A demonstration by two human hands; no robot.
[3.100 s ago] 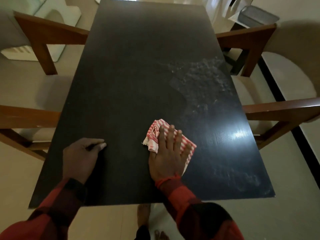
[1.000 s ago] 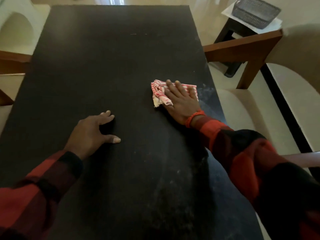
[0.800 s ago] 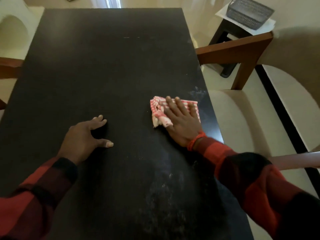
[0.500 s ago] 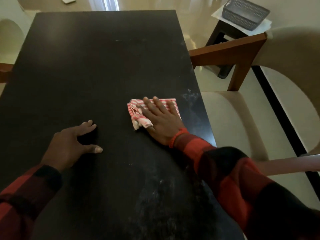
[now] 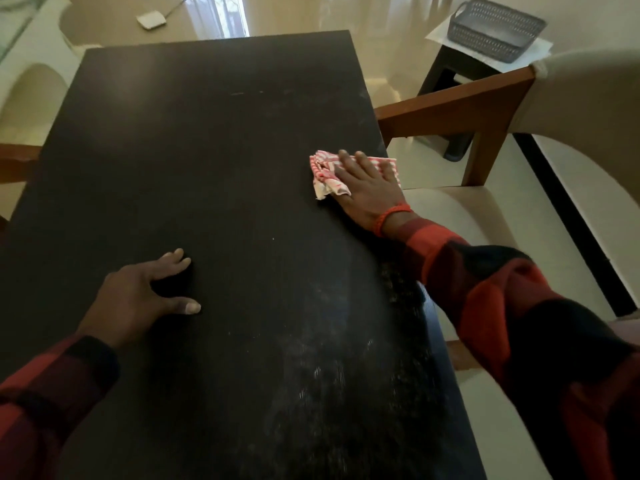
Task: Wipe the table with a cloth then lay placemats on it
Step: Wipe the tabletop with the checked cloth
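A long black table fills the view. A folded red-and-white striped cloth lies at the table's right edge, partly hanging over it. My right hand presses flat on the cloth with straight fingers. My left hand rests on the bare tabletop at the near left, fingers spread. Pale dusty smears show on the near right part of the table. No placemats are in view.
A wooden chair with a cream seat stands close against the table's right side. A grey basket sits on a small dark stool at the far right. Another cream chair is at the far left.
My right hand has slid the cloth from the table's middle out to the right edge. My left hand stays resting on the tabletop.
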